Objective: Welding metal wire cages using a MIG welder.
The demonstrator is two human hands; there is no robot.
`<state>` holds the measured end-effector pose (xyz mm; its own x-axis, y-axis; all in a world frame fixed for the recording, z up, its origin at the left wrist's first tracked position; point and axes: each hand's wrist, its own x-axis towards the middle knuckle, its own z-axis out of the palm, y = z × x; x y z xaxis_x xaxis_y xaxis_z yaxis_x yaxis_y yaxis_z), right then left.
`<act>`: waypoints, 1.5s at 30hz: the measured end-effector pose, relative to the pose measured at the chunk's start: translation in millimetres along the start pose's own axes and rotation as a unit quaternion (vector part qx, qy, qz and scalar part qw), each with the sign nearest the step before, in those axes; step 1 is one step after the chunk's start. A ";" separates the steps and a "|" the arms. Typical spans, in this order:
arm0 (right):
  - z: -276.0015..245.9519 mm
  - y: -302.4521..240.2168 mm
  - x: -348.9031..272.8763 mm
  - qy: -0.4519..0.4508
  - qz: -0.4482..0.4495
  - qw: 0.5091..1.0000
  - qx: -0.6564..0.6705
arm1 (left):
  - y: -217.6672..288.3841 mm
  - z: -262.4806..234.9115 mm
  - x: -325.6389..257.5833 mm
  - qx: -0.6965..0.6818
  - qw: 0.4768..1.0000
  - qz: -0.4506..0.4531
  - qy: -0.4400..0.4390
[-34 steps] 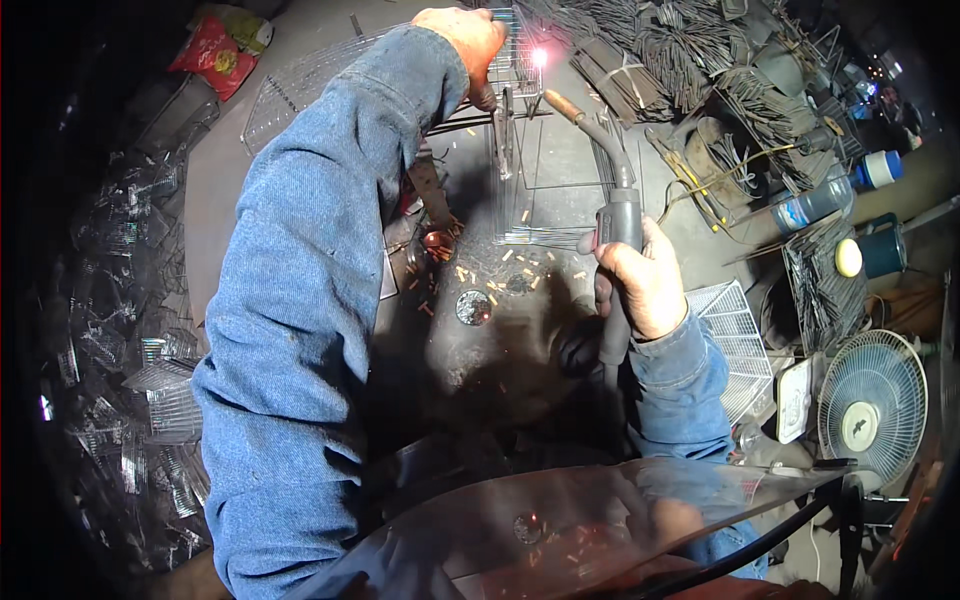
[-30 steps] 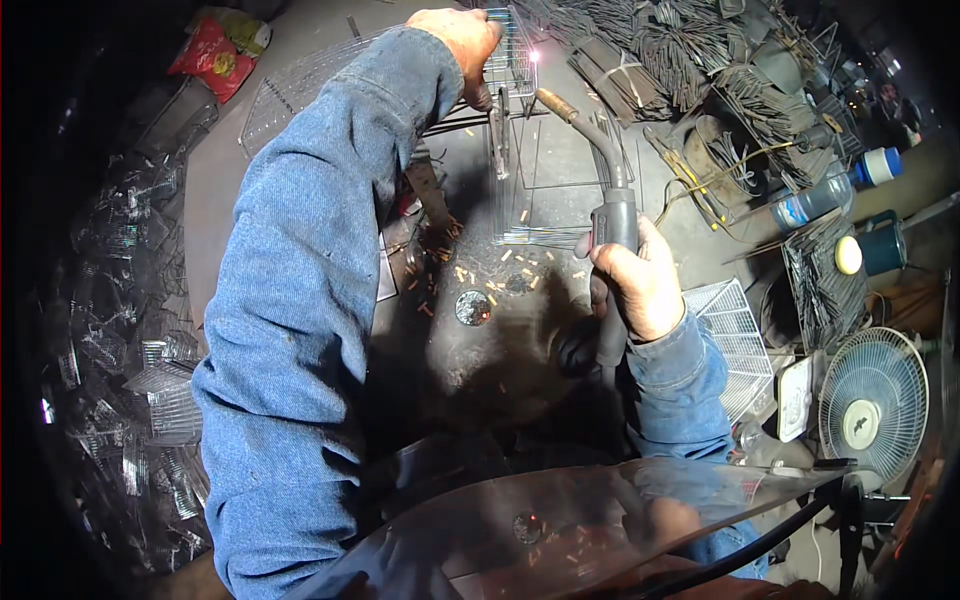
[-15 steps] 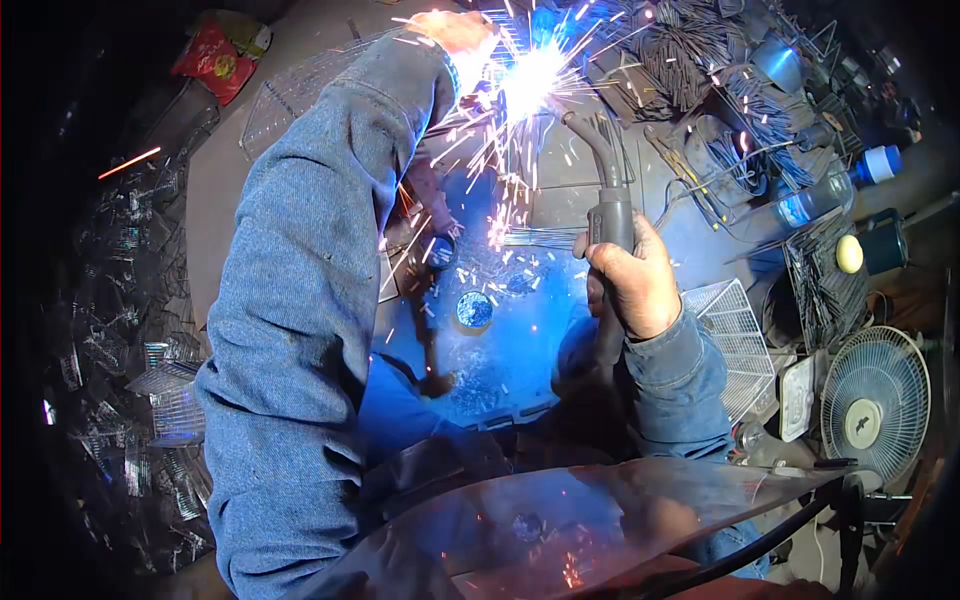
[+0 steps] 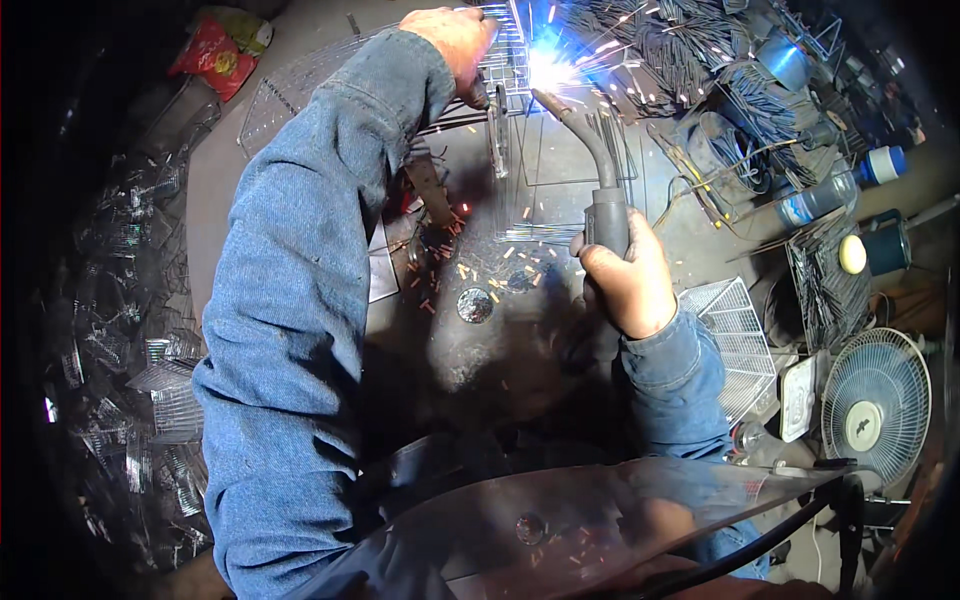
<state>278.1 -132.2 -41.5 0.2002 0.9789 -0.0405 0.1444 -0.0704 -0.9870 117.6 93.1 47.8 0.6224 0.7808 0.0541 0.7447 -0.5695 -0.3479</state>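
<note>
Largest item: the grey work surface (image 4: 215, 175), spread beneath both my arms. To its left I note a heap of wire pieces (image 4: 175, 410), many of them in shadow. Bundles of dark metal rods (image 4: 690, 45) lie at the upper right. A round fan (image 4: 875, 395) stands at the lower right. A pale wire basket (image 4: 735, 340) sits just beside my right sleeve (image 4: 675, 385).

The welding torch (image 4: 606, 215) is in my right hand (image 4: 635, 275), which is closed around its handle, thumb uppermost. The neck bends up and to the left; its tip is near the right edge of the wire rack (image 4: 508, 50), where a bright arc (image 4: 548, 72) throws sparks.

The rack lies at the top of the work surface, against my left hand (image 4: 450, 48). Wires and glare confuse that contact; I cannot tell whether the fingers close on it.

Smaller items: a red bag (image 4: 215, 60) at the upper left, and a clear bottle (image 4: 820, 200) right of the torch. Smallest: orange stubs (image 4: 508, 252), scattered nearer me than the rack.
</note>
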 end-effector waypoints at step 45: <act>3.7 75.2 36.7 -0.144 0.022 0.975 0.167 | -290.9 -181.2 -537.7 0.006 0.572 -0.732 0.371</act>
<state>292.7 -100.8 -117.8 -0.0891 0.9929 -0.0792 -0.1906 -0.0950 -0.9771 -390.0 -207.6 289.5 -0.7309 0.0925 0.6761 0.6000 0.5591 0.5722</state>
